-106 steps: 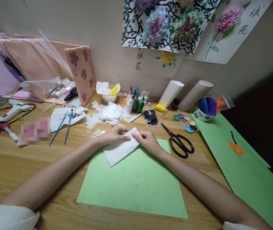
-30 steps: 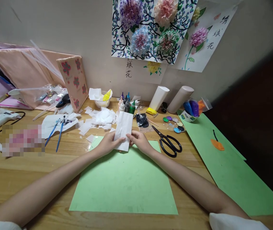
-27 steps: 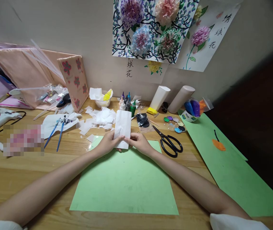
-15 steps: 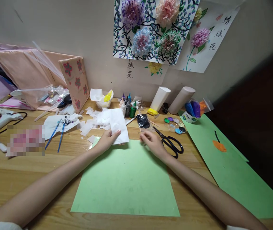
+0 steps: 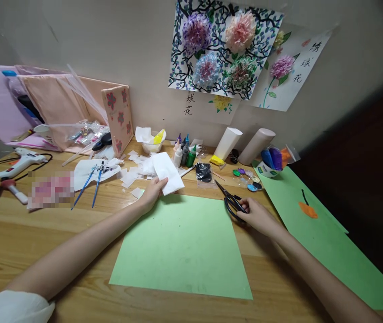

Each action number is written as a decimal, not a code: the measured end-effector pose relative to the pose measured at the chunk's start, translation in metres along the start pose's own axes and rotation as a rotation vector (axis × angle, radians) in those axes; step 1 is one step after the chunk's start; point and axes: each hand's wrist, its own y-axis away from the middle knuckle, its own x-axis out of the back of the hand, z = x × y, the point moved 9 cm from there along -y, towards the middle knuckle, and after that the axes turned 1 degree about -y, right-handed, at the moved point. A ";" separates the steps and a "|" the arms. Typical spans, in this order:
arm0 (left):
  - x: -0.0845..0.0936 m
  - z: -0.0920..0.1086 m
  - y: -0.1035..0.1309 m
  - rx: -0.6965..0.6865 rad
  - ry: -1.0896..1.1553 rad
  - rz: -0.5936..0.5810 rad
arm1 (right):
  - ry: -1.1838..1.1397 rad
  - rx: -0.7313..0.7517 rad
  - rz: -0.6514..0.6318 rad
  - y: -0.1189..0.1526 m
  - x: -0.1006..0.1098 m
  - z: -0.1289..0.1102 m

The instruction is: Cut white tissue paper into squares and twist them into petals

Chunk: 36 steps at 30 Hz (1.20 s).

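My left hand (image 5: pixel 153 194) pinches a folded white paper tissue (image 5: pixel 168 174) by its lower left side, just above the far edge of a green paper sheet (image 5: pixel 181 249). To the right, my right hand (image 5: pixel 254 213) has its fingers closed at the handles of black scissors (image 5: pixel 229 197). The scissors' blades point up and left towards a small bag with black contents (image 5: pixel 204 172). Torn white paper pieces (image 5: pixel 136 172) lie scattered behind my left hand.
Paint bottles (image 5: pixel 184 154) and a bowl (image 5: pixel 153 141) stand near the wall. Paintbrushes (image 5: pixel 90 179) and a glue gun (image 5: pixel 21 162) lie at left. Two cylinders (image 5: pixel 228 142) lean at the back. Another green sheet (image 5: pixel 332 251) with an orange piece (image 5: pixel 308 209) lies at right.
My right hand has moved right from the green sheet's far edge and taken hold of the scissors' handles. My left hand keeps the tissue, now tilted differently. The view has shifted slightly.
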 end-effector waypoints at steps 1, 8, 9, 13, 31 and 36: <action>0.003 0.001 0.000 -0.023 0.005 0.021 | -0.082 -0.026 -0.044 0.001 -0.003 -0.006; 0.012 0.012 -0.003 -0.122 0.062 0.117 | -0.839 0.043 -0.492 0.032 -0.039 -0.093; 0.012 0.013 -0.003 -0.119 0.072 0.116 | -0.973 0.070 -0.575 0.037 -0.048 -0.107; 0.013 0.011 -0.003 -0.084 0.133 0.133 | -1.369 0.171 -0.890 0.047 -0.084 -0.156; 0.018 0.009 -0.008 -0.073 0.132 0.154 | -1.386 0.225 -1.338 0.071 -0.128 -0.171; 0.016 0.009 -0.007 -0.093 0.087 0.172 | -1.400 0.242 -1.366 0.071 -0.128 -0.172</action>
